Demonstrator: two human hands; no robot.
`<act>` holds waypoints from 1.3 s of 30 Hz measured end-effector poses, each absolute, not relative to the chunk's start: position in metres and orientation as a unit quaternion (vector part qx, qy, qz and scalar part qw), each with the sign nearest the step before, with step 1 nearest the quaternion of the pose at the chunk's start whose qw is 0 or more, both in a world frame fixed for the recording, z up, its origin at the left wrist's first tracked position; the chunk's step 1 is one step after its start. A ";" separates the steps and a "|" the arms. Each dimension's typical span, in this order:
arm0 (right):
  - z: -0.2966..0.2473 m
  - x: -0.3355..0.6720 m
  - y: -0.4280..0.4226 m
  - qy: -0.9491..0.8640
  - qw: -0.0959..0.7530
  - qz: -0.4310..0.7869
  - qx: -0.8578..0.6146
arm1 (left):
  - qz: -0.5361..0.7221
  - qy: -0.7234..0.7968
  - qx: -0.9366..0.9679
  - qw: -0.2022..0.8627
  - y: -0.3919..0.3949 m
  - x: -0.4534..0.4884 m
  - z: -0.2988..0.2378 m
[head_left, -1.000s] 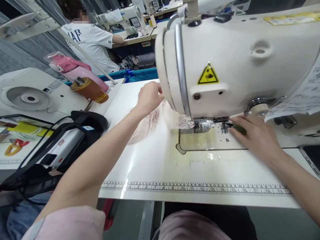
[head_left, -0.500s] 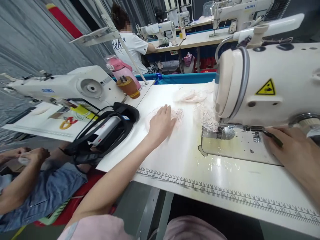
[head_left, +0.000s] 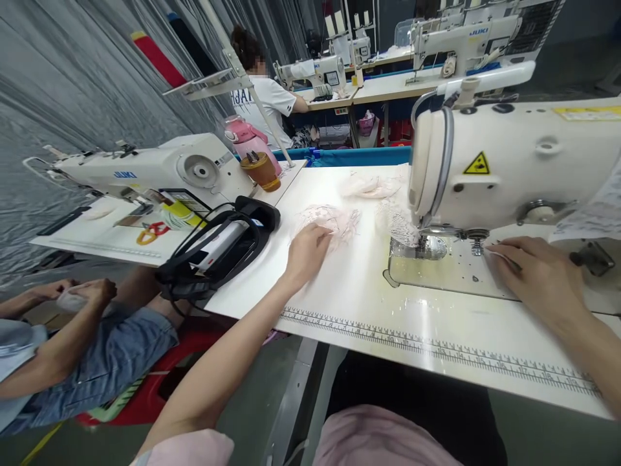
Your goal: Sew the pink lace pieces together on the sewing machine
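My left hand [head_left: 308, 255] is at the near edge of a pale pink lace piece [head_left: 337, 221] lying on the white table. Its fingers are pinched together on the lace. My right hand [head_left: 541, 272] rests by the sewing machine's metal plate, its fingers closed round a thin, dark, pointed tool [head_left: 507, 260] whose kind I cannot make out. Between the hands, another lace piece [head_left: 400, 223] reaches to the presser foot [head_left: 424, 243] of the white sewing machine [head_left: 514, 162]. Behind lies a further pale lace piece [head_left: 371, 186].
A black headset-like device with cables [head_left: 228, 243] lies left of my arm. Beyond it stand a second sewing machine [head_left: 160, 165], an amber cup [head_left: 262, 171] and a pink bottle [head_left: 245, 136]. A ruler strip [head_left: 436, 349] follows the table's front edge. A co-worker [head_left: 87, 336] sits at left.
My left hand has gone from lying flat over the lace to pinching its near edge. The right hand stays by the machine plate, still holding the thin tool. The camera view has shifted.
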State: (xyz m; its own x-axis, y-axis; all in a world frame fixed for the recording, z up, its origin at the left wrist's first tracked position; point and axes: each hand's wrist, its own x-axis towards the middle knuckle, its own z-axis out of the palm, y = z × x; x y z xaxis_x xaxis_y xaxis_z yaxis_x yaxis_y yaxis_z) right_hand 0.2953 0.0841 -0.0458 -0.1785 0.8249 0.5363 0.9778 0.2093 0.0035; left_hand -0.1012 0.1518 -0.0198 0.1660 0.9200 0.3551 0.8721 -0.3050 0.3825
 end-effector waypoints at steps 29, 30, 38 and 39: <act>-0.054 0.215 0.112 -0.903 0.205 -0.076 -0.369 | 0.159 0.309 0.937 -0.037 0.106 0.001 -0.029; -0.055 0.215 0.112 -0.898 0.217 -0.079 -0.374 | 0.158 0.308 0.937 -0.054 0.109 0.002 -0.032; -0.047 0.220 0.105 -0.878 0.218 -0.142 -0.402 | 0.154 0.247 0.956 -0.034 0.135 0.012 -0.045; -0.046 0.220 0.105 -0.875 0.212 -0.152 -0.407 | 0.158 0.246 0.956 -0.031 0.136 0.012 -0.047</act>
State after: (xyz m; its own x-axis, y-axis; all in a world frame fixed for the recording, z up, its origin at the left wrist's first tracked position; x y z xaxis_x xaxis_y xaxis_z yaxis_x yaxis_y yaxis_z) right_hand 0.2204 0.1047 -0.0461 -0.5779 0.6486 0.4953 0.7775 0.6221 0.0926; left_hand 0.0123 0.1364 -0.0469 0.8285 0.4613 0.3176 0.4808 -0.8766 0.0189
